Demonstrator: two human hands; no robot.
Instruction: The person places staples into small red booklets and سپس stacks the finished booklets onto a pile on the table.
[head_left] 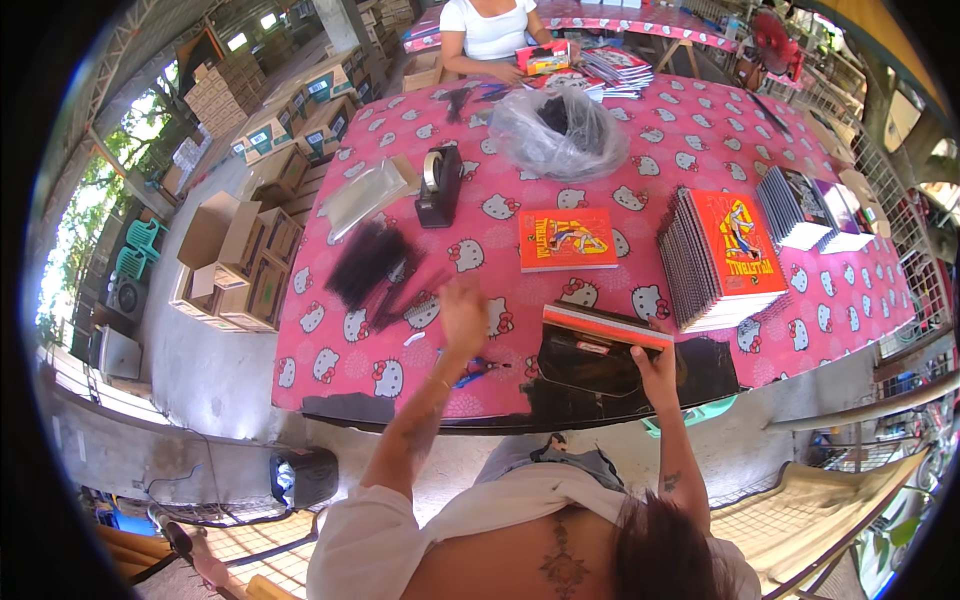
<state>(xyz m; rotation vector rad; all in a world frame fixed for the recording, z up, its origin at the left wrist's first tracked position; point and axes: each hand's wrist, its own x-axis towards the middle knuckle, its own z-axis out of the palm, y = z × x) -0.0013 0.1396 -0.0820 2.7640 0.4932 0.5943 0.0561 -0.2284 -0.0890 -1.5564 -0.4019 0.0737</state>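
Observation:
My right hand (656,366) grips the right end of a notebook (606,326), held on its edge with its red cover and page edges showing. Directly below that notebook lies a glossy black piece (590,360) whose kind I cannot make out. My left hand (464,316) is over the table, smeared by motion, so its fingers do not show clearly. Just left of it lies a heap of thin black binding coils (372,265), some strewn toward the hand. Blue-handled pliers (476,371) rest near my left wrist. A red notebook (568,240) lies flat beyond my hands.
A tall stack of spiral-bound red notebooks (728,250) stands at right, with more notebook stacks (795,208) behind. A black tape dispenser (437,190), clear plastic sleeves (368,195) and a plastic bag (560,135) lie farther off. Across the table a person (488,30) handles notebooks.

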